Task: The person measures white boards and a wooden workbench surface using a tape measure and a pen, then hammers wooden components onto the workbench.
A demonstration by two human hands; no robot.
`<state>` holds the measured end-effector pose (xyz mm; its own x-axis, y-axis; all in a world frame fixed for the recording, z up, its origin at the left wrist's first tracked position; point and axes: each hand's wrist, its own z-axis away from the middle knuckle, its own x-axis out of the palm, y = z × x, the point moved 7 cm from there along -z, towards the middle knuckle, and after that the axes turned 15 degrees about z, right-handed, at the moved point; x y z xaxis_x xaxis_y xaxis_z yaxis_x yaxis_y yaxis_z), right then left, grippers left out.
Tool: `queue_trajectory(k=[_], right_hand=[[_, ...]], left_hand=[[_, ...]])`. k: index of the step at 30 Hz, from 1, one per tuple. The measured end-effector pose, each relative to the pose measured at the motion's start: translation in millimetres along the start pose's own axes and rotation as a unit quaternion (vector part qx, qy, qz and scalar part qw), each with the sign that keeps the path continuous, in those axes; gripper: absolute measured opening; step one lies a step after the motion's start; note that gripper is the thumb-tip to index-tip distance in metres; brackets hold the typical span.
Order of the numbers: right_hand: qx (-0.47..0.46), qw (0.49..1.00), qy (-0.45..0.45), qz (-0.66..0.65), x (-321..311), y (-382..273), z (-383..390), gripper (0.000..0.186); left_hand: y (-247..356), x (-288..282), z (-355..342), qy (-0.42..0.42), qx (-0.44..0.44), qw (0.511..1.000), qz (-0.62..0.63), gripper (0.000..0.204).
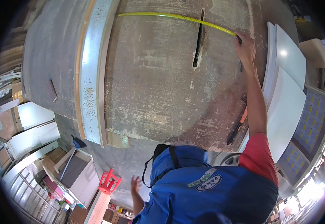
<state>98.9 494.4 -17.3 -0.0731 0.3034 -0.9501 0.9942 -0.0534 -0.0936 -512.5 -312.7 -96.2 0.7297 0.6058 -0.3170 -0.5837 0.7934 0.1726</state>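
Note:
My right hand (246, 50) grips a tape measure case (239, 39) at the top right of the worn worktop (155, 82). Its yellow blade (177, 16) stretches left, across a long dark slot (198, 44) cut in the top, to the long pale metal-topped rail (91, 74). My left hand (136, 184) hangs low beside my body, off the worktop, with its fingers apart and nothing visible in them. An orange and black handled tool (237, 128) lies below my right hand, partly hidden by my forearm.
White panels (289, 52) are stacked along the right, near printed sheets (311, 119) on a board. A red plastic stool (109, 183) stands on the floor at the lower left, near a cabinet (72, 179) and more boards (35, 115). A small strip (53, 89) lies left of the rail.

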Motion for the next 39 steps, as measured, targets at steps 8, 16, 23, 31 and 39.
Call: queue_trajectory(k=[8,16,23,31,39], right_hand=[[-0.027,0.999,0.025,-0.008,19.4,-6.2,11.4,0.028],[-0.052,0.997,0.051,0.008,26.9,-19.2,8.8,0.028],[-0.077,0.995,0.069,0.007,29.3,-12.5,7.2,0.028],[-0.085,0.994,0.062,-0.018,34.0,-17.6,8.8,0.026],[-0.08,0.994,0.075,-0.006,31.9,-14.7,7.2,0.027]], left_hand=[[-9.3,90.3,62.6,-0.012,-0.024,1.0,-0.01,0.067],[74.2,107.2,65.2,-0.004,0.075,0.997,0.017,0.068],[90.0,132.0,78.1,-0.009,0.11,0.994,-0.006,0.064],[31.4,123.5,80.3,0.018,0.041,0.999,0.027,0.066],[24.7,129.5,82.5,0.01,0.056,0.997,0.048,0.067]])
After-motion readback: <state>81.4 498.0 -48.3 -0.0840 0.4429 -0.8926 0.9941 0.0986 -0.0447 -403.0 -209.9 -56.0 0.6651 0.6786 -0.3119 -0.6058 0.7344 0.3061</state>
